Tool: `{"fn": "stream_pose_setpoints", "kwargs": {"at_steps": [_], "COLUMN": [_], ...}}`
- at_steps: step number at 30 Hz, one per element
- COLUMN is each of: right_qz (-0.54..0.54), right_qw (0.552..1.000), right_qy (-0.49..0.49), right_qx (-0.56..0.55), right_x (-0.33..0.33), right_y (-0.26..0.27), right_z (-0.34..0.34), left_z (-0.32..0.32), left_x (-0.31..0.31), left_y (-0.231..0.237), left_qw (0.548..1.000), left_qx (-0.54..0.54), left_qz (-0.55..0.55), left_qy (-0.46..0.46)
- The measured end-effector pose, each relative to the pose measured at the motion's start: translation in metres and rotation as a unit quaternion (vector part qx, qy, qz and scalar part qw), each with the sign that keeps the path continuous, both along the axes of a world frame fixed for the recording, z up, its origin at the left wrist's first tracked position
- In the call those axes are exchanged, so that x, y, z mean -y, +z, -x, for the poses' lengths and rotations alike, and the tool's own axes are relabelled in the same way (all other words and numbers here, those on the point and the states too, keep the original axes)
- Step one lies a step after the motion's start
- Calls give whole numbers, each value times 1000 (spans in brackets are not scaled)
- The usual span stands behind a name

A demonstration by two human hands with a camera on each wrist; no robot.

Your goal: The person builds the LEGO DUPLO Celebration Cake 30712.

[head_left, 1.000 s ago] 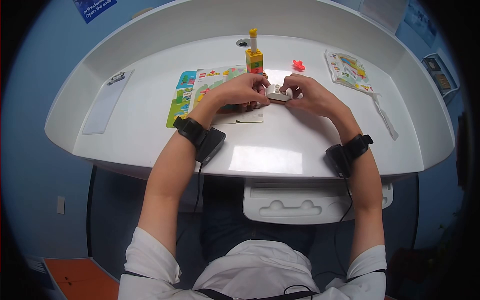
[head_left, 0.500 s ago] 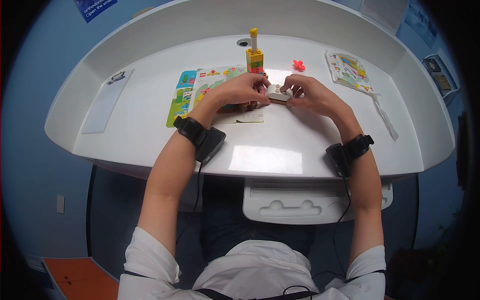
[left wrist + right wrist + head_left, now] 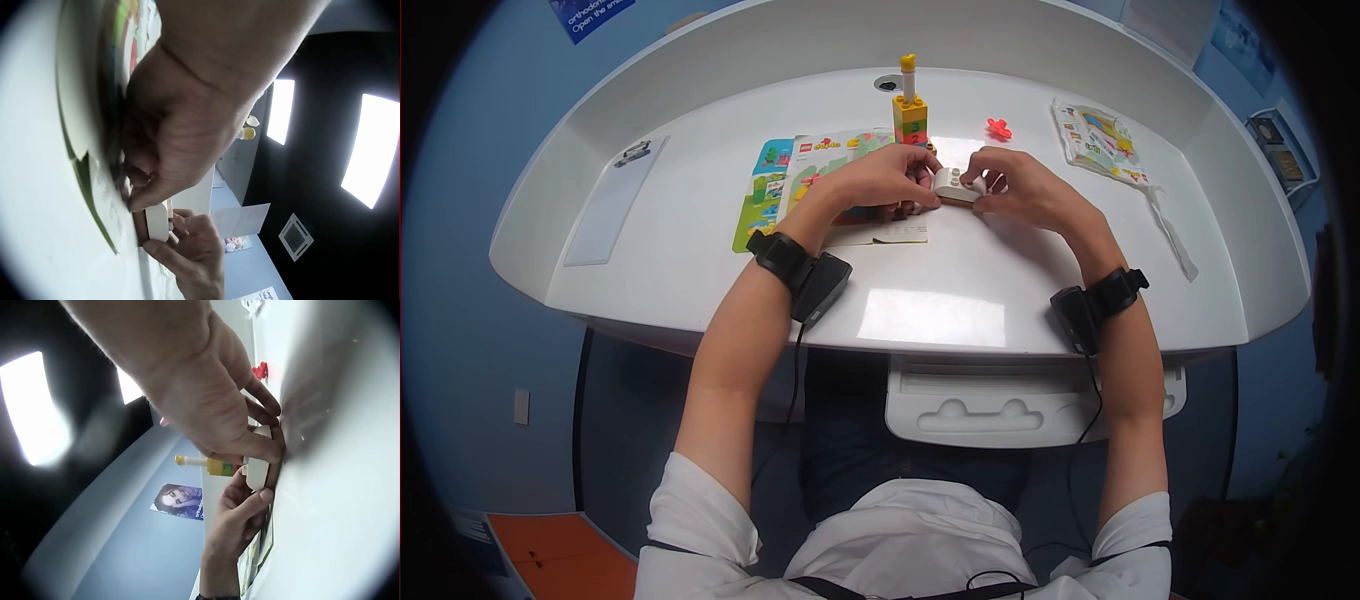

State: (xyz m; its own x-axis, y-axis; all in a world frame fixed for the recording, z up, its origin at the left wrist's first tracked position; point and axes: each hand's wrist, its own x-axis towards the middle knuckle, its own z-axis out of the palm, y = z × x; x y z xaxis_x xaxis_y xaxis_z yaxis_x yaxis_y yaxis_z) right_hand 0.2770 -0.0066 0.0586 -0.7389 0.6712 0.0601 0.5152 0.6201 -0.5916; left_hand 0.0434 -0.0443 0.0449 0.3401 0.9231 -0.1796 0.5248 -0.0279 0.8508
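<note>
A white rounded toy brick (image 3: pixel 956 186) with studs on top sits on a flat brown base (image 3: pixel 275 472), low over the white desk. My left hand (image 3: pixel 885 178) curls at the left end, thumb and fingers gripping the base; its palm hides what lies beneath. From the other side, my right hand (image 3: pixel 1028 192) pinches the white brick, thumb at the near side and fingers over the top and far side. Just behind the left hand stands a brick tower (image 3: pixel 910 120) with numbers, topped by a white and yellow candle piece (image 3: pixel 908 80).
A building booklet (image 3: pixel 808 158) lies partly under my left forearm. Behind my right hand is a red flower piece (image 3: pixel 999 128). An opened plastic bag (image 3: pixel 1097 145) lies at the right, a clipboard (image 3: pixel 612 215) at the left. The desk's raised wall (image 3: pixel 800 50) curves round the back.
Both hands stay nearly in place around the white brick, with only very slight finger shifts.
</note>
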Motion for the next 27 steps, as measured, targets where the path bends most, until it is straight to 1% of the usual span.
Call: {"fn": "stream_pose_setpoints", "kwargs": {"at_steps": [6,8,11,14,23,27], "right_qz": [5,21,17,26,30,25], "right_qw": [1000,1000,1000,999,998,999], "right_qy": [12,-3,-14,-27,-45,-36], "right_qx": [-23,-14,-2,-11,16,3], "right_x": [-3,-2,-1,3,6,4], "right_y": [-2,-1,1,2,6,4], "right_z": [-3,-3,-2,-1,2,3], "left_z": [0,0,0,0,-1,1], "left_x": [1,2,0,0,0,-1], "left_y": [1,1,0,-1,0,-1], "left_qw": [1000,1000,1000,1000,1000,1000], "left_qx": [5,6,6,11,-2,6], "left_qz": [0,-2,-2,1,-17,-8], "left_qy": [1,1,0,-2,4,-3]}}
